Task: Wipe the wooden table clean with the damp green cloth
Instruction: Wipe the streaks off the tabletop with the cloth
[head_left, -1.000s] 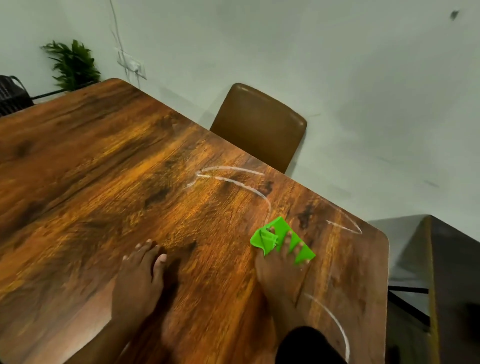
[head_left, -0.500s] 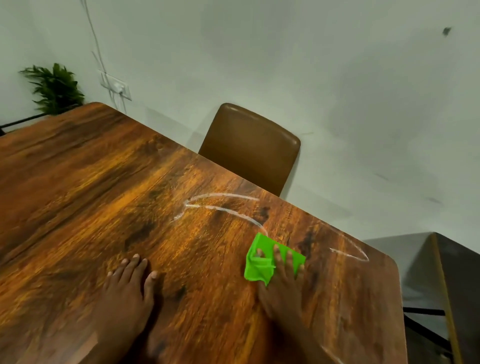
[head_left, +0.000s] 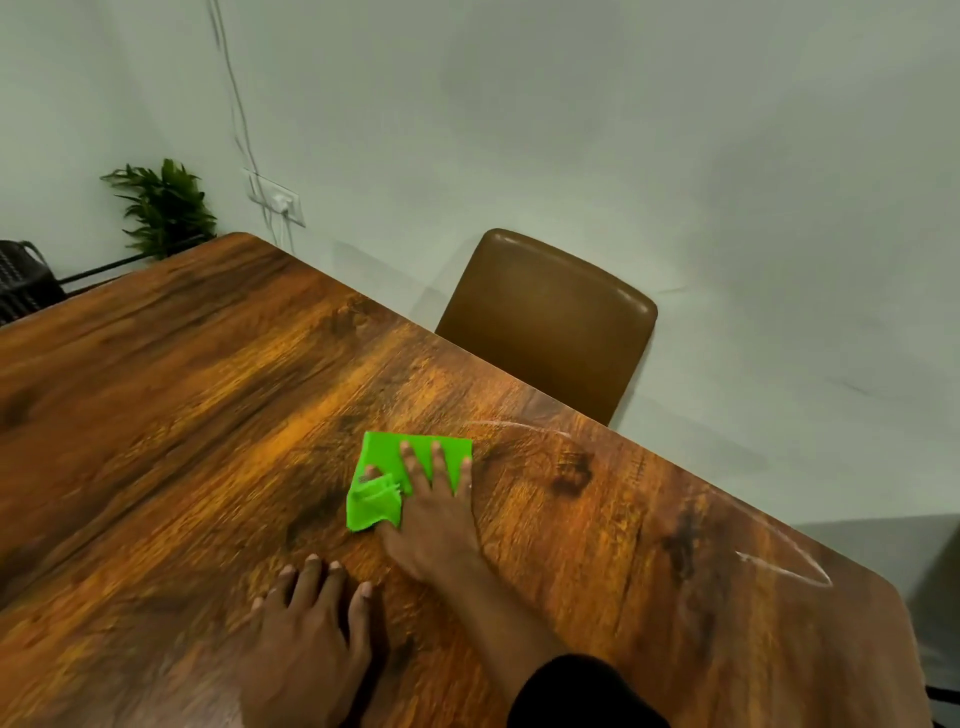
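The bright green cloth (head_left: 384, 480) lies flat and partly bunched on the wooden table (head_left: 182, 415), near the middle of its right half. My right hand (head_left: 431, 514) presses down on the cloth with its fingers spread over it. My left hand (head_left: 306, 639) rests flat on the bare wood, just below and to the left of the cloth, holding nothing. Thin white streaks (head_left: 519, 427) curve across the wood to the right of the cloth, and another white streak (head_left: 784, 569) sits near the right corner.
A brown padded chair (head_left: 550, 322) stands tucked against the table's far edge. A potted plant (head_left: 163, 208) and a wall socket with a cable (head_left: 278, 202) are at the back left. A dark object (head_left: 21, 280) sits at the far left. The table's right corner is rounded.
My right hand has slid the green cloth leftward across the table, away from the right corner. The curved white mark it passed over is partly gone. My left hand stays flat.
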